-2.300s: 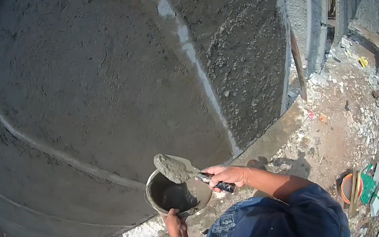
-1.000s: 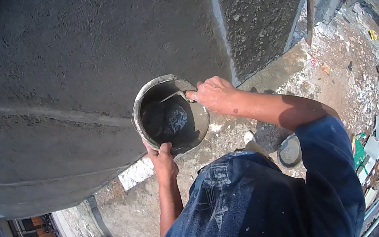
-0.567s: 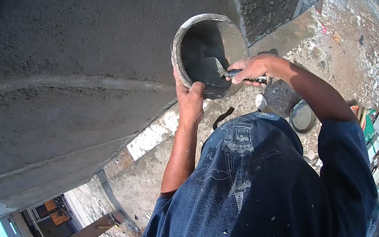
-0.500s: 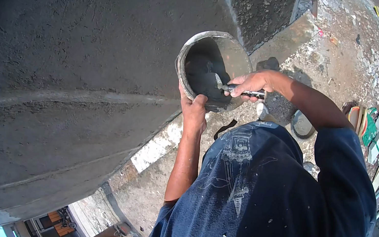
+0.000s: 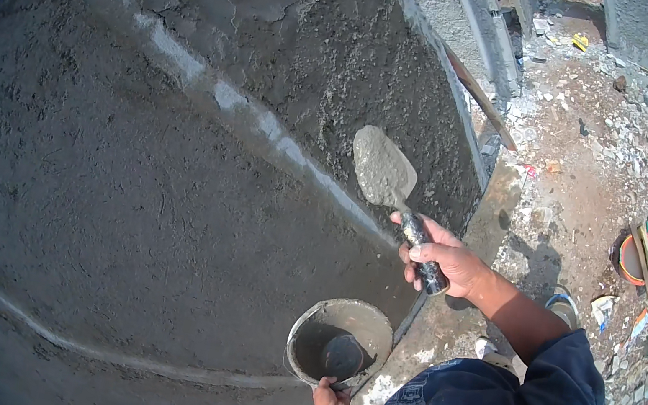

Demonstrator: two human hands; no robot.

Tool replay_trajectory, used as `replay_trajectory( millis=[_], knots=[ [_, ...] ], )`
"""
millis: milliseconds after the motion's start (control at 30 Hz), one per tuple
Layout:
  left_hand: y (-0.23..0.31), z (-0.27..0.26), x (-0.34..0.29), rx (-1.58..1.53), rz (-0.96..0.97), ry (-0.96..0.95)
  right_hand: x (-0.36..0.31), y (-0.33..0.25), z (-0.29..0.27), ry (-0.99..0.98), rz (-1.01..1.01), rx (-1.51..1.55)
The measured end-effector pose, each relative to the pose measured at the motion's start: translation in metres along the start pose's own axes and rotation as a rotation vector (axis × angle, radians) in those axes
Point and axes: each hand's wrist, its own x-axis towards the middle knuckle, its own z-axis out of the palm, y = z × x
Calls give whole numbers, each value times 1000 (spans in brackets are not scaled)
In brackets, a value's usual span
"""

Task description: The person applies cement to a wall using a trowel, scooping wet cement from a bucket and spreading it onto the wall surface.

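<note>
While the left hand (image 5: 331,404) has its fingers closed on the near rim of a bucket (image 5: 366,326), the right hand (image 5: 456,266) wraps its fingers around a trowel (image 5: 420,236), blade loaded with mortar (image 5: 381,166), before the wall (image 5: 170,212); farther off, rubble (image 5: 545,102) litters the ground (image 5: 564,211).

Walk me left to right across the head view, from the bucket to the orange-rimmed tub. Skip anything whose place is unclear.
Bucket → right hand → yellow scrap → orange-rimmed tub.
</note>
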Motion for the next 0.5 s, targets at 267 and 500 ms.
replay_trajectory(
  millis=[267, 500],
  knots=[
    [-31, -103, 15, 101, -170, 288, 58, -226, -16, 704, -1510, -618],
    [-29, -89, -18, 117, -143, 344, 162, -251, -33, 1417, -1881, -697]
  ],
)
